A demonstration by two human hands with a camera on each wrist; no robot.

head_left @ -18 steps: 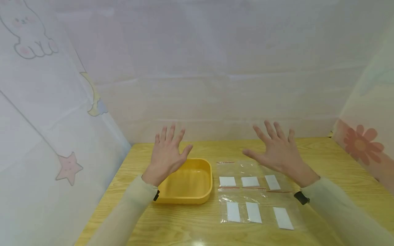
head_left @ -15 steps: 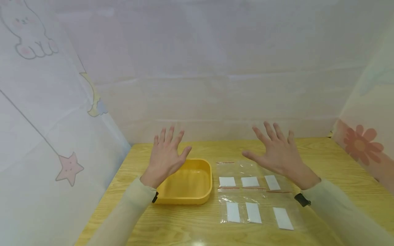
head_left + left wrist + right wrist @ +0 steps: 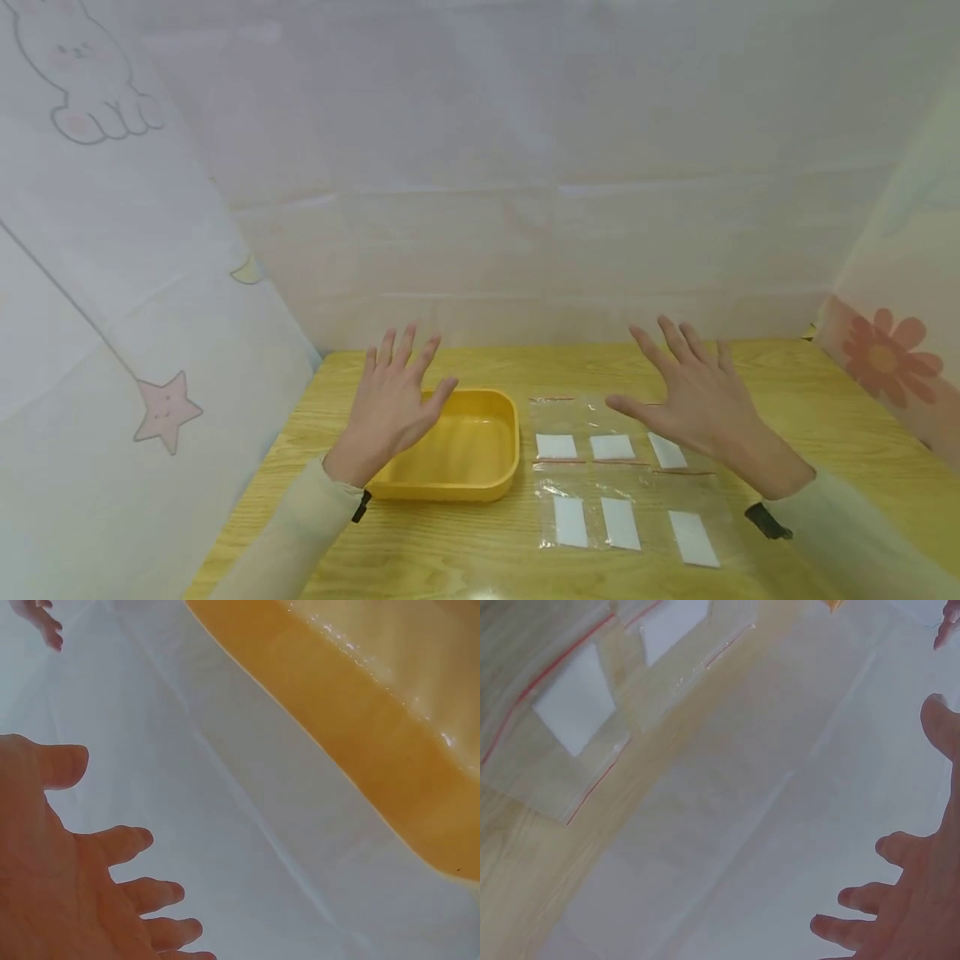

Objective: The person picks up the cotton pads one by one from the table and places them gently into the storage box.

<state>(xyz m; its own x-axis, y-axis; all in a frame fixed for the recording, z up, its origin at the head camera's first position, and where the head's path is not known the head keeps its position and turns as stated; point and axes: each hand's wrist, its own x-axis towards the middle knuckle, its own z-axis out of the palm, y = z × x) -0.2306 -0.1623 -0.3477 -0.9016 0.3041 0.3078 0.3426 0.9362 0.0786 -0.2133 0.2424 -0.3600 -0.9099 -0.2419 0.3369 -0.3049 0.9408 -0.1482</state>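
Note:
My left hand (image 3: 391,410) is raised with its fingers spread, holding nothing. In the head view it covers the left part of a yellow rectangular tray (image 3: 516,442) on the table. My right hand (image 3: 701,406), also spread and holding nothing, hovers at the right of the tray. Behind and below it lie several clear zip bags with red seal lines, set out in two rows, each with a white card inside. One white card (image 3: 572,522) shows at the near left of the group. In the right wrist view, part of a bag (image 3: 576,701) appears, apart from my fingers.
The wooden table (image 3: 420,550) ends against a pale back wall sheet (image 3: 480,250). Printed side sheets rise at the left and right, one with a pink star (image 3: 168,411), the other with a red flower (image 3: 885,357). Dark bands sit on both wrists.
Both hands have come down slightly and moved a little apart, the left one leftward, the right one rightward. The head view has shifted slightly. The tray and bags stay put.

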